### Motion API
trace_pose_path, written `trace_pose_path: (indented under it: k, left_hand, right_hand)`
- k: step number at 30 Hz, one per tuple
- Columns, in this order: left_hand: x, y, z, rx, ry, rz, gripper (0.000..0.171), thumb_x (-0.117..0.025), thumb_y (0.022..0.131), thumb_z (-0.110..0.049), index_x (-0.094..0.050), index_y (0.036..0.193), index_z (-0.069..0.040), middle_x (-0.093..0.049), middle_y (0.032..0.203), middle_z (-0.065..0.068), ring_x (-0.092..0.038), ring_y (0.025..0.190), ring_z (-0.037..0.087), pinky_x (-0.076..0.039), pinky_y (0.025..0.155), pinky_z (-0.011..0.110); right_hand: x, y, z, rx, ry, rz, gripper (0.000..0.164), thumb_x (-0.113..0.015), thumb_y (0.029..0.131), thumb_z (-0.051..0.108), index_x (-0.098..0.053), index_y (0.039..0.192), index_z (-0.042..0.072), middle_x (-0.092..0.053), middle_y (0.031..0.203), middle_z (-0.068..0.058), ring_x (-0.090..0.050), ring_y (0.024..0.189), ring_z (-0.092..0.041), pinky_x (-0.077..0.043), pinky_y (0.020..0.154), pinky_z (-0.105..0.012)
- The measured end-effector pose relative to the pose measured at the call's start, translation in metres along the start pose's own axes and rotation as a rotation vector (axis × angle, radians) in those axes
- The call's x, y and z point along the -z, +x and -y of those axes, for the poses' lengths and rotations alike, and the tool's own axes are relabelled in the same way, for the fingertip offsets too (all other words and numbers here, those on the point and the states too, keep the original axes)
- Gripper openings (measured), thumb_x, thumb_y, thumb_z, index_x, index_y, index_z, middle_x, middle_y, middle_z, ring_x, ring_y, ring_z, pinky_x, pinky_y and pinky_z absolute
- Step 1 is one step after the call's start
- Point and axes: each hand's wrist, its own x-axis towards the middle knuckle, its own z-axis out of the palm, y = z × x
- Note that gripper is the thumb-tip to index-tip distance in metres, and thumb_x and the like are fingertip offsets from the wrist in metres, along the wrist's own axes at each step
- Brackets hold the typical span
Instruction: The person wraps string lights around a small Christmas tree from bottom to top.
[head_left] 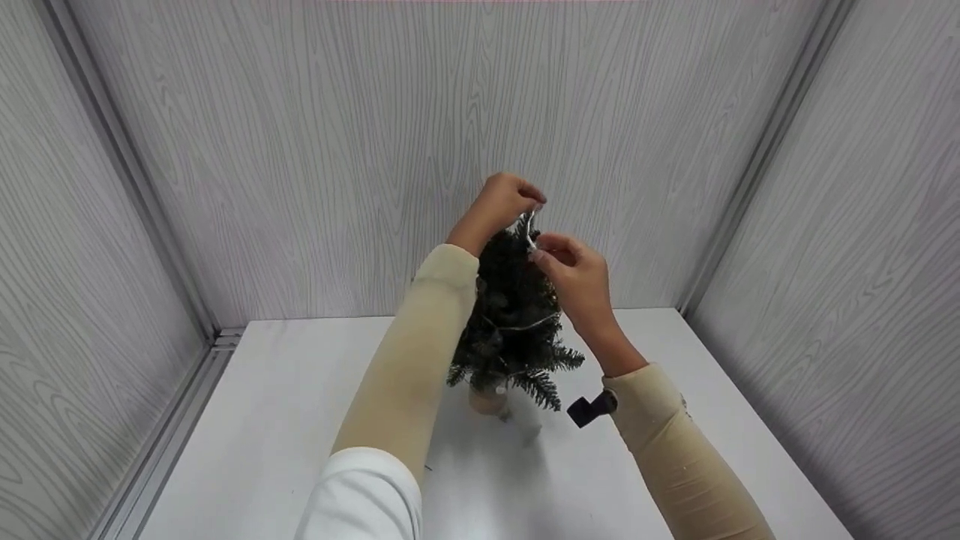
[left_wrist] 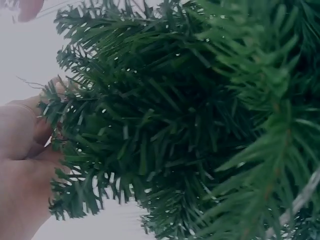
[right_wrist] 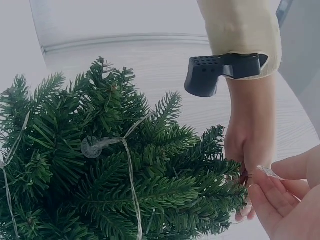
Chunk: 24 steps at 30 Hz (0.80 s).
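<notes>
A small artificial Christmas tree (head_left: 517, 300) with dense green needles stands upright on a round base (head_left: 487, 401). A string light (head_left: 529, 229) with clear wire and clear bulbs winds around its branches. Above the treetop, my left hand (head_left: 501, 201) pinches one stretch of the wire in its fingertips. Just below and to the right, my right hand (head_left: 577, 277) holds the same strand between thumb and fingers; the right wrist view shows a clear piece (right_wrist: 268, 172) of it there. Needles hide part of the left fingers in both wrist views.
The tree stands on a white table (head_left: 300, 390), with a patterned grey back wall (head_left: 337, 150) behind it and side walls at left and right. A black camera mount (head_left: 592, 409) sticks out from the right wrist. A clear bulb (right_wrist: 91, 147) sits among the branches.
</notes>
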Motion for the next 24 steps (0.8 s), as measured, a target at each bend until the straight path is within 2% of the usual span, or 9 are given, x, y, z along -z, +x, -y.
trace_pose_path:
  k: [4,10,15,19,24]
  left_hand:
    - [0.008,-0.007,0.008,-0.014,-0.027,-0.029,0.018,-0.067,0.098,-0.012,-0.077,0.112,-0.008,-0.075,0.115,0.007,-0.069,0.107,0.017,-0.054,0.091,0.031]
    - [0.017,-0.012,0.020,0.005,-0.058,-0.021,0.019,-0.066,0.099,-0.010,-0.077,0.114,-0.007,-0.074,0.117,0.008,-0.068,0.111,0.019,-0.054,0.093,0.033]
    - [0.019,-0.015,0.031,0.048,-0.075,-0.032,0.020,-0.065,0.100,-0.014,-0.077,0.116,-0.010,-0.073,0.121,0.006,-0.067,0.113,0.019,-0.053,0.097,0.035]
    - [0.017,-0.015,0.038,0.047,-0.092,-0.044,0.022,-0.065,0.100,-0.017,-0.076,0.118,-0.009,-0.072,0.123,0.006,-0.066,0.114,0.019,-0.052,0.098,0.036]
    - [0.013,-0.014,0.044,0.058,-0.084,-0.077,0.022,-0.065,0.100,-0.018,-0.076,0.118,-0.009,-0.072,0.123,0.007,-0.066,0.109,0.019,-0.053,0.092,0.034]
  right_hand:
    - [-0.003,-0.002,-0.003,0.002,0.002,0.015,0.025,-0.070,0.095,0.013,-0.071,0.118,0.001,-0.070,0.108,-0.012,-0.069,0.096,-0.018,-0.056,0.082,-0.026]
    - [-0.010,-0.004,-0.006,-0.012,0.031,0.014,0.024,-0.070,0.095,0.011,-0.071,0.116,0.000,-0.071,0.108,-0.015,-0.069,0.095,-0.019,-0.056,0.083,-0.026]
    - [-0.016,-0.006,-0.007,-0.004,0.034,0.018,0.021,-0.070,0.096,0.013,-0.073,0.113,0.001,-0.072,0.106,-0.015,-0.070,0.096,-0.021,-0.056,0.085,-0.028]
    - [-0.018,-0.006,-0.008,-0.015,0.037,-0.004,0.017,-0.069,0.096,0.013,-0.074,0.109,0.003,-0.073,0.102,-0.013,-0.070,0.094,-0.021,-0.057,0.085,-0.032]
    - [-0.019,0.000,-0.007,-0.059,0.068,-0.050,0.020,-0.070,0.095,0.013,-0.074,0.112,0.003,-0.072,0.105,-0.013,-0.070,0.095,-0.020,-0.057,0.086,-0.034]
